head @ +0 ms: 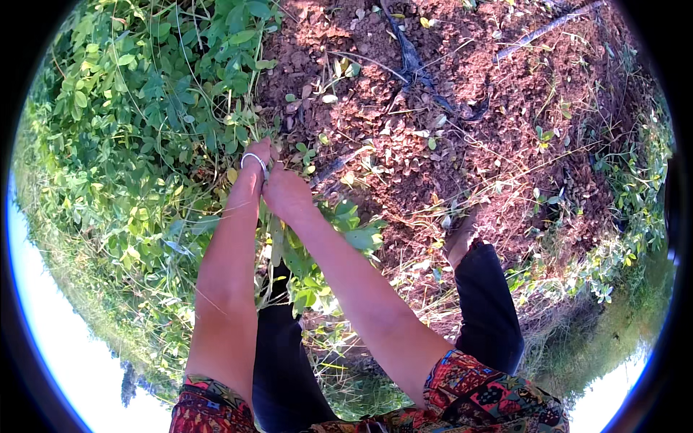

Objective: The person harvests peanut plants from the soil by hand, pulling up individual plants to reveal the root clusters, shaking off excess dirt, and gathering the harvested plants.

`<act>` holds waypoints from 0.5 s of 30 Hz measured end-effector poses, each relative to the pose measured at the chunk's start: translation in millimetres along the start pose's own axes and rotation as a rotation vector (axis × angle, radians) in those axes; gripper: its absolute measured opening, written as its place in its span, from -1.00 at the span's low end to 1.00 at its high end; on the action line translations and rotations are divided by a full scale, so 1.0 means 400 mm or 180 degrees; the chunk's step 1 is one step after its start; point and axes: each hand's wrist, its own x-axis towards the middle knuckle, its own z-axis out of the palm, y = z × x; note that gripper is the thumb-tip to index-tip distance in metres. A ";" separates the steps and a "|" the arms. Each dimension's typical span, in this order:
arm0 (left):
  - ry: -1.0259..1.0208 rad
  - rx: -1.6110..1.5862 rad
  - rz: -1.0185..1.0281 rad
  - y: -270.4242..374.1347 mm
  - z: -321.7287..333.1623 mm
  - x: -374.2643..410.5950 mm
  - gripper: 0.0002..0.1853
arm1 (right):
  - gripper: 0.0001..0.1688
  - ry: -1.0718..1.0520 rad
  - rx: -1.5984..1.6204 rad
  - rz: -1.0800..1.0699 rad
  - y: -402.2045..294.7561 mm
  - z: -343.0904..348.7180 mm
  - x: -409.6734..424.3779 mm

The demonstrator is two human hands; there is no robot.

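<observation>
My left hand (261,150), with a pale bangle (250,155) at the wrist, is closed around thin plant stems (253,122) at the edge of the green crop. Its fingertips are partly hidden. Close against it is my right hand (287,190), curled into a fist. A bunch of leafy stems (295,254) hangs from beneath the right hand, its broad leaves showing on both sides of the forearm. The fist hides where the bunch is gripped. Dense low plants (146,103) with oval leaflets stand left of both hands.
Reddish crumbly soil (400,178) with scattered leaves spreads to the right. A dark torn strip (411,62) and a pale stick (547,30) lie on it. My bare foot (460,238) rests on the soil. Dry grass (422,292) lies between my legs.
</observation>
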 end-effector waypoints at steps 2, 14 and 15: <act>-0.0060 -0.0409 -0.0221 0.002 -0.025 -0.074 -0.58 | -0.57 0.0236 0.0159 -0.0120 -0.016 0.035 -0.047; -0.0210 -0.1861 -0.0642 0.037 -0.044 -0.173 -0.65 | 0.00 -0.1165 0.1178 0.0363 0.005 -0.218 -0.002; -0.0278 -0.2335 -0.0666 0.045 -0.038 -0.230 -0.66 | 0.02 -0.0999 0.1692 0.0904 0.003 -0.220 -0.013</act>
